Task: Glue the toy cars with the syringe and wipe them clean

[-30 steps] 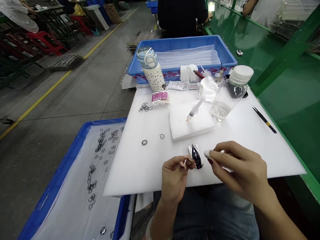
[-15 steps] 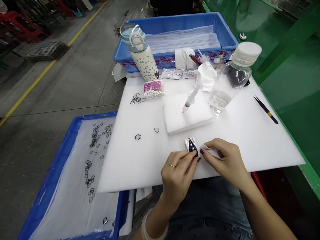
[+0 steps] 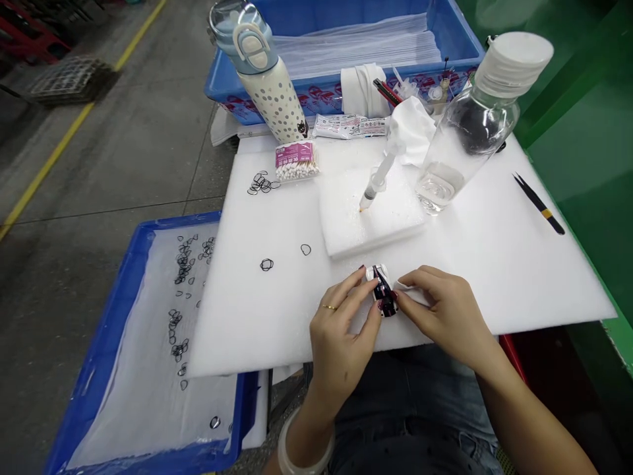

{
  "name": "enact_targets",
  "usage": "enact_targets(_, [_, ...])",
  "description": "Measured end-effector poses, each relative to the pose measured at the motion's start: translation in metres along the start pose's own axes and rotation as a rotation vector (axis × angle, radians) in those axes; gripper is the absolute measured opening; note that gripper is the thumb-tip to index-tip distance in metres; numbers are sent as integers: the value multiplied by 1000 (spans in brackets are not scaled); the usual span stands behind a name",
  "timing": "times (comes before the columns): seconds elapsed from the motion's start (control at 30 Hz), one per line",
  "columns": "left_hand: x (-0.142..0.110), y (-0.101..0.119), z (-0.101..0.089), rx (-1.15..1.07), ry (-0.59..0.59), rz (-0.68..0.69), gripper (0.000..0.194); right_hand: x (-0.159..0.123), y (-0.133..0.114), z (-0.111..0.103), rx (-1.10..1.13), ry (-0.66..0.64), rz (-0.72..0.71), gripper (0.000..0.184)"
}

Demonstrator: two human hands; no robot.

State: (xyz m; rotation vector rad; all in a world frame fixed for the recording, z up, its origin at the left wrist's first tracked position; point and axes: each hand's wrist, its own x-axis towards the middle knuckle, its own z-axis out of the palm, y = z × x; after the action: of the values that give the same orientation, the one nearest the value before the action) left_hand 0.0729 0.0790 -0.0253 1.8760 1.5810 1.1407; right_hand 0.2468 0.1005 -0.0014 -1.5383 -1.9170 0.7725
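Note:
A small white and dark toy car [image 3: 382,292] lies on the white foam board [image 3: 277,310] near its front edge. My left hand [image 3: 341,330] pinches the car from the left with thumb and fingers. My right hand [image 3: 442,311] presses a small white cloth [image 3: 408,290] against the car's right side, fingers curled round it. A syringe [image 3: 376,186] rests on a thicker foam pad [image 3: 346,224] just behind the car.
A clear bottle [image 3: 469,132] stands at the right, black tweezers [image 3: 539,204] beyond it. A dotted water bottle [image 3: 267,82], cotton swabs [image 3: 295,161] and loose black rings [image 3: 262,183] lie at the left. A blue tray [image 3: 99,356] with several rings sits lower left; another blue bin [image 3: 346,99] behind.
My left hand moved up to the car and took hold of it. My right hand brought the cloth against the car. The view tilted down and closer.

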Motion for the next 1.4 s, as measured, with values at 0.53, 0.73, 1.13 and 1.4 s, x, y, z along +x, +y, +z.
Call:
enact_targets(0.53, [34, -17, -27, -22, -556, 256, 56, -15, 13, 1, 70, 368, -196, 12])
enact_targets(0.73, [26, -23, -13, -48, -297, 235, 27, -33, 12, 18, -215, 385, -331, 30])
enact_targets(1.13, [25, -24, -18, -53, -326, 220, 35, -40, -2, 23, -232, 221, -454, 19])
enact_targets(1.4, [25, -23, -13, 1, -271, 262, 29, -16, 15, -36, -516, 317, -230, 33])
